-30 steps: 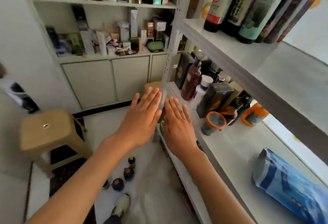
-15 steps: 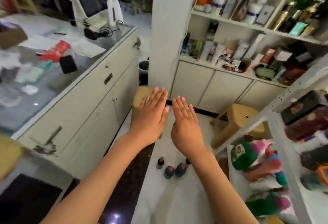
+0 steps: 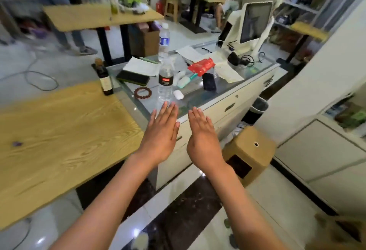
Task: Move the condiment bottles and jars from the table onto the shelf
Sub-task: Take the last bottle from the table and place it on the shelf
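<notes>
A dark condiment bottle with a pale label stands upright at the far right corner of the wooden table. My left hand and my right hand hover flat, palms down, side by side in front of me. Both are empty, with fingers stretched out. They hang over the near edge of the glass-topped counter, well to the right of the dark bottle. The shelf is out of view.
On the counter stand two clear water bottles, a phone, papers, a red packet and a white screen. A tan stool sits right of my hands. White cabinets are at right. People and another table are farther back.
My view has swung left, from the shelf past the cabinets to the counter and wooden table. Both hands have stayed flat and empty in front of me.
</notes>
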Demonstrator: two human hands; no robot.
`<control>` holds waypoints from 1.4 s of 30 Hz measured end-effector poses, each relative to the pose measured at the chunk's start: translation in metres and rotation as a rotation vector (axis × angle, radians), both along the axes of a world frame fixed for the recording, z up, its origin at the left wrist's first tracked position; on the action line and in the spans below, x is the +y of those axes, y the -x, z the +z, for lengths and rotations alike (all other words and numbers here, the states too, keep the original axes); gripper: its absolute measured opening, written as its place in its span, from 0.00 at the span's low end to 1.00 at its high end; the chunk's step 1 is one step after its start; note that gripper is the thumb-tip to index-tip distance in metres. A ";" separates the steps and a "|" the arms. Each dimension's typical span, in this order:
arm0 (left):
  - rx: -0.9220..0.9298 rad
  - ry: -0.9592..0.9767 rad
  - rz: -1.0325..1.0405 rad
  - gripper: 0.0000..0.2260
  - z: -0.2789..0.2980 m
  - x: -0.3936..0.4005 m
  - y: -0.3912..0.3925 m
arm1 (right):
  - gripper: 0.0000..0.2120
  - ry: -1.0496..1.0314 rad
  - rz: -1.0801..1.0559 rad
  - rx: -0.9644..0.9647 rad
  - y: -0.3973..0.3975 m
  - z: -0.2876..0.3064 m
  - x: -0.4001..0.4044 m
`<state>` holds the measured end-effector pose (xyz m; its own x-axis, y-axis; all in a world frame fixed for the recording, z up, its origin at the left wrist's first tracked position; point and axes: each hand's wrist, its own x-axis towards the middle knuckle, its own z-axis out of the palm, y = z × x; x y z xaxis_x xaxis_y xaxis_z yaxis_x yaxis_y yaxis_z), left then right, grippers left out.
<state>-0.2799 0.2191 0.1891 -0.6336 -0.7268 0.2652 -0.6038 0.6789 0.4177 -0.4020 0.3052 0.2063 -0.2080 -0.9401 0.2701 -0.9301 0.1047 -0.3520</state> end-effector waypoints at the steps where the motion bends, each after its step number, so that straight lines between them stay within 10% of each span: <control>1: 0.010 -0.006 0.051 0.24 -0.002 -0.014 -0.020 | 0.36 -0.004 0.048 0.001 -0.016 -0.004 -0.021; 16: -0.033 -0.141 0.530 0.24 -0.044 -0.157 -0.221 | 0.30 -0.166 0.383 -0.183 -0.199 -0.068 -0.259; 30: -0.004 -0.265 0.612 0.24 -0.080 -0.274 -0.183 | 0.18 -0.216 0.078 -0.654 -0.188 -0.099 -0.461; 42: -0.012 -0.326 0.777 0.24 -0.080 -0.375 -0.160 | 0.27 -0.395 -0.007 -0.466 -0.175 -0.144 -0.625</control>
<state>-0.1194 -0.1555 0.1087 0.0772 -0.9963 -0.0370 -0.8551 -0.0852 0.5115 -0.2272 -0.3197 0.0625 -0.2268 -0.9488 -0.2198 -0.6865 0.3158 -0.6549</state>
